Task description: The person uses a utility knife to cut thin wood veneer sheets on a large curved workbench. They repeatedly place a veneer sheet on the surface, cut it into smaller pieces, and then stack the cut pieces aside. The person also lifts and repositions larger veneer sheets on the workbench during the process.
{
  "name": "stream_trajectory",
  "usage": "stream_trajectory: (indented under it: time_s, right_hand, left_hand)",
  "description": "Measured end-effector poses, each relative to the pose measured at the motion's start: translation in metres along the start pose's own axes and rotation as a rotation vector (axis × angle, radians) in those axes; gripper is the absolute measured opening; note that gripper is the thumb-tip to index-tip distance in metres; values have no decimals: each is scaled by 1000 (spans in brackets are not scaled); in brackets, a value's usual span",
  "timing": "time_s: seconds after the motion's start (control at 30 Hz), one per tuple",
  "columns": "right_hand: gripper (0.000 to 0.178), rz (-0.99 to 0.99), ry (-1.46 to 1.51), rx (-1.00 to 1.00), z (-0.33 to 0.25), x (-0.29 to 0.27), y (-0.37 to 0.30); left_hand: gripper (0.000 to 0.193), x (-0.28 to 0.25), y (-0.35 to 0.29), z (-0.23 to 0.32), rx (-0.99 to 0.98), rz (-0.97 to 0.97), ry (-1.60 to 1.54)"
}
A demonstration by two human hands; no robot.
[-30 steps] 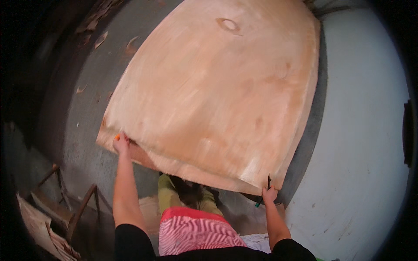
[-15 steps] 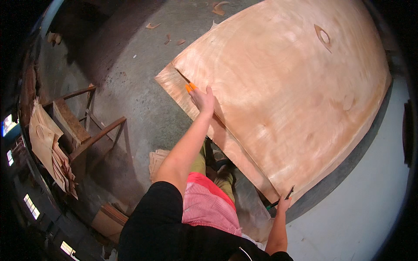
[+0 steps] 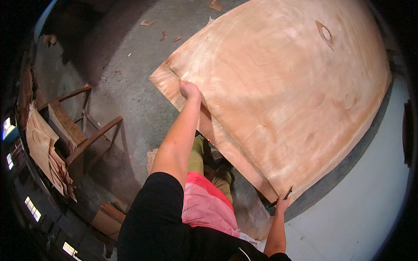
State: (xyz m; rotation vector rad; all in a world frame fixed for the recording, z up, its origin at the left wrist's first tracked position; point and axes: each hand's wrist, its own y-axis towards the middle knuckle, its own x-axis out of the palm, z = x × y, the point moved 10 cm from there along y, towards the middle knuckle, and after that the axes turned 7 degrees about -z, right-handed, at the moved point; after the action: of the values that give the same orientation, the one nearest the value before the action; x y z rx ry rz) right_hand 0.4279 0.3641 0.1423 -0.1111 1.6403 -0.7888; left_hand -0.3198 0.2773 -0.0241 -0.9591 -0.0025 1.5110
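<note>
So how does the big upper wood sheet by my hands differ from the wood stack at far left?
The upper sheet is one broad piece, while the stack is many smaller pieces. The upper sheet's near edge runs fairly even; the stack's edges look ragged. The left hand and right hand are at the upper sheet, and neither touches the stack. Both are thin, pale brown wood.
</note>
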Motion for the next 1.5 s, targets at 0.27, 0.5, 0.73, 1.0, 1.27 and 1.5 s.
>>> stream_trajectory:
  time_s: [0.27, 0.5, 0.73, 1.0, 1.27, 1.5]
  right_hand:
    - [36, 88, -174, -67, 2, -6, 6]
    - [46, -74, -181, 80, -10, -2, 4]
    - [49, 81, 5, 75, 12, 9, 1]
    - [42, 165, 186, -85, 78, 30, 54]
    - [36, 73, 177, 11, 103, 64, 79]
    - [39, 29, 177, 21, 120, 78, 88]
  left_hand:
    - [22, 57, 35, 8, 402, -451, 1427]
    - [29, -21, -20, -21, 11, -122, 23]
    - [38, 18, -169, -151, 126, -747, 99]
    - [85, 111, -269, -224, -410, -1098, -170]
    - [86, 87, -304, -203, -581, -694, -48]
    - [83, 93, -306, -207, -606, -694, -105]
